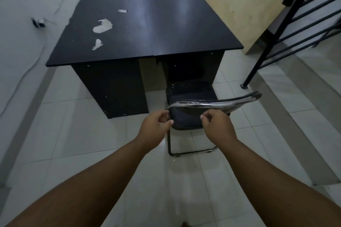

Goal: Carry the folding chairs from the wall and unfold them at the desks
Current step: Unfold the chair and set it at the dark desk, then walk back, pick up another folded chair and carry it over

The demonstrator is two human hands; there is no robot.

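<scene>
Head view: black padded chrome-framed folding chair sits unfolded at the near edge of the black worktop, backrest running left-right just ahead. My left hand grips its left corner; right hand is curled alongside, can't tell if gripping.

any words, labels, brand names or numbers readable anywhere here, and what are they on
None readable. The black desk top shows only peeled patches, the folding chair carries no visible label, and the small device on the wall is too blurred to tell.
</scene>
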